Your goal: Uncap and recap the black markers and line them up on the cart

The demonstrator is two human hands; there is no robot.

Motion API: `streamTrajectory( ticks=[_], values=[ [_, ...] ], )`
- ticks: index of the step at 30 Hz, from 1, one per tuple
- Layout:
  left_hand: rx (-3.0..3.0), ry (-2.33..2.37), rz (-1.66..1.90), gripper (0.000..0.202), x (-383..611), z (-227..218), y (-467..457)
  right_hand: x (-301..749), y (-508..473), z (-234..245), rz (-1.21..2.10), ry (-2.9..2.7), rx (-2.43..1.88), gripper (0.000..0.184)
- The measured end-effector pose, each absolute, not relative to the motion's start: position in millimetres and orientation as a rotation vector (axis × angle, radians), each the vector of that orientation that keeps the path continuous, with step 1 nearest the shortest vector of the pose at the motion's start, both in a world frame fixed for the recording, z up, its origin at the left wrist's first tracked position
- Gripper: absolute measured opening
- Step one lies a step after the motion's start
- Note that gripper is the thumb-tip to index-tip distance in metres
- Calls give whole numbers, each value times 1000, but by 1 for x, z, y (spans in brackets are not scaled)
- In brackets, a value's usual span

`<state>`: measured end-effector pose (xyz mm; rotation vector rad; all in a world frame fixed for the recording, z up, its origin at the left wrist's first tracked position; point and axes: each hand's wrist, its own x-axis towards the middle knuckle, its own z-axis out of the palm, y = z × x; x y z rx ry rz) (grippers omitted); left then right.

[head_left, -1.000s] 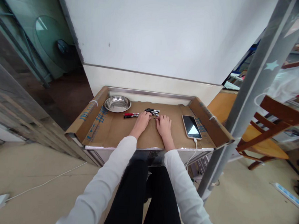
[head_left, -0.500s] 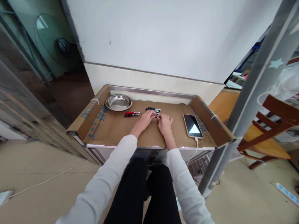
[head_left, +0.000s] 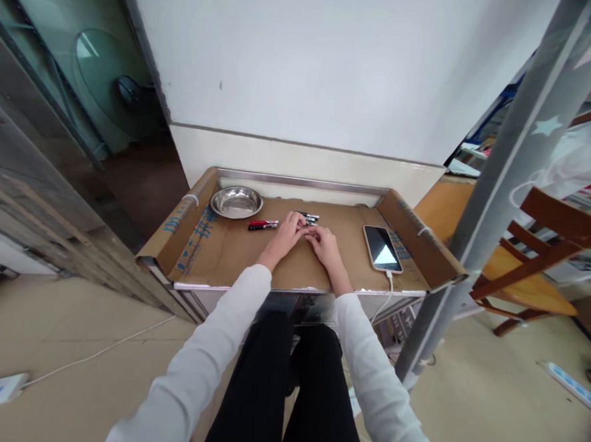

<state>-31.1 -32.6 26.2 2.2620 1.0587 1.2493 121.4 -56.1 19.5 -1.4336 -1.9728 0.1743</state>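
My left hand (head_left: 287, 234) and my right hand (head_left: 325, 244) meet above the middle of the cardboard-lined table (head_left: 237, 261). The fingers of both are curled and their tips come together. Whatever lies between those fingertips is too small and too covered to make out. Just behind the fingers lie several black markers (head_left: 312, 217), partly hidden by my left hand. Left of that hand, a red marker and a black one (head_left: 264, 225) rest side by side on the cardboard.
A round steel dish (head_left: 236, 203) stands at the back left. On the right lies a phone (head_left: 382, 248) with a white cable (head_left: 389, 287) running over the front edge. Folded cardboard walls (head_left: 419, 232) border the sides. A grey post (head_left: 492, 186) rises at the right, beside a wooden chair (head_left: 538, 262).
My left fingers have lifted and curled further over, covering more of the black markers. The right fingers have drawn in against the left ones. The small dark thing between them no longer shows.
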Motion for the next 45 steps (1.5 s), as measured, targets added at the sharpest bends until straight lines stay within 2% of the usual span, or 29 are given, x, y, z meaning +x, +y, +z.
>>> streamTrajectory(
  ticks=[3, 10, 20, 25, 36, 39, 43, 45],
  values=[
    [2320, 1044, 1207, 8, -31, 27, -34, 121, -56, 18, 153, -1966, -1442, 18],
    [2549, 1233, 1067, 34, -24, 20, -29, 123, -59, 18, -22, -1841, -1563, 18],
    [2688, 1308, 839, 26, -26, 19, -33, 125, -65, 23, -178, -1639, -1910, 24],
    [2575, 1294, 952, 17, -27, 24, -35, 123, -66, 25, -188, -1703, -1910, 25],
    [2475, 1164, 1128, 17, -28, 25, -37, 116, -69, 29, -223, -1843, -1744, 28],
    [2481, 1240, 1130, 17, -29, 25, -37, 115, -70, 29, -113, -1917, -1574, 33],
    [2473, 1420, 1134, 18, -31, 26, -38, 113, -71, 27, 44, -2009, -1342, 57],
    [2440, 1527, 1127, 19, -33, 28, -42, 114, -69, 24, 49, -1992, -1353, 61]
  ],
)
